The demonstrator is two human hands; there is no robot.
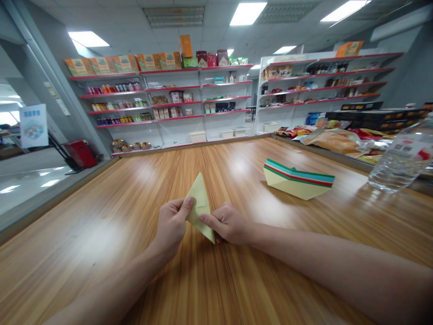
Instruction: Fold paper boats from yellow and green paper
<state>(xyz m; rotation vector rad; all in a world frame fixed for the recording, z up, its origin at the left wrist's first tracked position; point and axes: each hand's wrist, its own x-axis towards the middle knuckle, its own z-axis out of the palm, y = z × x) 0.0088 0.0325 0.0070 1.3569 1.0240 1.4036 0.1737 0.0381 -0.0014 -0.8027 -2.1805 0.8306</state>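
A folded piece of pale yellow paper, pointed at top and bottom, is held up over the wooden table. My left hand pinches its left edge, thumb on the near face. On the lower right edge my right hand grips it, thumb across the front and the other fingers curled behind. Part of the far side of the paper is hidden from me. To the right, a folded paper boat stands on the table, pale yellow with green, white, blue and red stripes along its top; neither hand touches it.
A clear plastic water bottle stands at the table's right side. Beyond the right edge lie packaged snacks and stacked black boxes. Shelves of goods line the back. A red box-like object is on the floor at left.
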